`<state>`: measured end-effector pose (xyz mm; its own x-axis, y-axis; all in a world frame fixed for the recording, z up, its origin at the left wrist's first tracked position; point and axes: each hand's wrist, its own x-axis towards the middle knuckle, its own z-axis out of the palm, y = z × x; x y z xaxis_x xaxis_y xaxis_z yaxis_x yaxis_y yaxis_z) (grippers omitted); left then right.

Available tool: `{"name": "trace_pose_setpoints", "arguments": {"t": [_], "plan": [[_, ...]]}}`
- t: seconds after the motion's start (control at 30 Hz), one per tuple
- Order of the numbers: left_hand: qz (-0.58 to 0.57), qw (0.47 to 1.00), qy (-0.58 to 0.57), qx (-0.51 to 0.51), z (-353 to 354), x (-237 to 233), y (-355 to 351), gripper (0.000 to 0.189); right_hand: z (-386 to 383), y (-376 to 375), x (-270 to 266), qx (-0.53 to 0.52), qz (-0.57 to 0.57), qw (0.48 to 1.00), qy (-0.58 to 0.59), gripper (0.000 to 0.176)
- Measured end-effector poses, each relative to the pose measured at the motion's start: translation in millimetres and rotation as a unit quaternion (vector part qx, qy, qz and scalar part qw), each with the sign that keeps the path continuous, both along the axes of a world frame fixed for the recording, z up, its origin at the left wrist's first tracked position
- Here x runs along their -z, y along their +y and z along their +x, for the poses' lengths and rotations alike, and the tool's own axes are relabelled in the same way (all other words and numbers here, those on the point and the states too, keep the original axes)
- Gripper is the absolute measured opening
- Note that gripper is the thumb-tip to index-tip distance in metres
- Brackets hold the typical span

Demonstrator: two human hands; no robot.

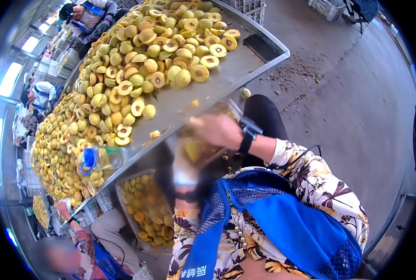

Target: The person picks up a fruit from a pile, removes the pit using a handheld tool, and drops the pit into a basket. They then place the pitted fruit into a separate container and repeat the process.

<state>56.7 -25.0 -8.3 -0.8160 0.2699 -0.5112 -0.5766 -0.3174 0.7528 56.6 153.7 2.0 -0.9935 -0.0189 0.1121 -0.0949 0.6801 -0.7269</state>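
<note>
My right hand (219, 130), a black watch strap at its wrist, is curled just below the metal table's edge, its fingertips blurred. Whatever lies in its fingers cannot be made out. Close by, my left hand (183, 170) is heavily smeared by motion and seems to wear something whitish. A blurred yellow piece of stone fruit (192, 150) shows at its fingers, between the two hands. Beyond them, a large heap of halved yellow-green stone fruit (138, 70) covers the table, many cut faces showing brown pits or hollows.
The metal table's rim (245, 80) runs diagonally past my hands. A plastic bottle with a blue cap (106, 158) lies among the fruit. Below stands a crate of fruit (147, 210). A co-worker (100, 247) sits at lower left; others work behind. Debris (301, 74) litters the floor.
</note>
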Motion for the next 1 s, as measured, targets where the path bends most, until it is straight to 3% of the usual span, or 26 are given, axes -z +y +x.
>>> {"name": "trace_pose_setpoints", "arguments": {"t": [0.03,0.07,0.1,0.13,0.17,0.23,0.3,0.33,0.5,0.67,0.8,0.9,1.0], "plan": [[-0.008,1.0,0.012,-0.01,3,-2,1,0.04,-1,21,-8,0.021,0.002,0.999,0.045,0.012],[-0.019,0.999,0.023,-0.019,7,-6,0,0.04,-6,47,-3,0.013,0.231,0.968,0.099,0.012],[-0.029,0.999,0.03,-0.029,9,-8,-1,0.04,-12,73,2,0.029,0.444,0.88,0.167,0.013],[-0.05,0.998,0.037,-0.028,10,-14,-2,0.04,-22,96,-6,0.112,0.226,0.965,0.065,0.012],[-0.075,0.996,0.044,-0.021,12,-22,0,0.04,-26,118,-19,0.155,0.194,0.966,0.075,0.011],[-0.098,0.994,0.038,-0.023,14,-32,4,0.039,-45,170,-16,0.168,0.23,0.94,0.187,0.012],[-0.054,0.995,-0.041,-0.068,12,-35,5,0.038,-68,212,-7,0.269,0.249,0.927,0.083,0.012],[-0.052,0.995,-0.044,-0.069,12,-34,6,0.038,-68,218,-32,0.258,0.225,0.94,0.012,0.013],[-0.046,0.996,-0.045,-0.057,13,-28,16,0.037,-103,286,-5,0.259,0.238,0.92,-0.175,0.026],[-0.06,0.996,-0.04,-0.048,10,-29,27,0.037,-112,297,7,0.285,0.222,0.914,-0.186,0.023],[-0.154,0.983,0.101,0.027,15,-27,32,0.037,-125,302,5,0.273,0.225,0.913,-0.2,0.024],[-0.136,0.987,0.078,0.02,14,-20,32,0.037,-131,311,5,0.259,0.254,0.905,-0.22,0.024],[-0.116,0.993,0.024,0.011,12,-26,38,0.037,-127,318,1,0.248,0.205,0.911,-0.259,0.032]]}}
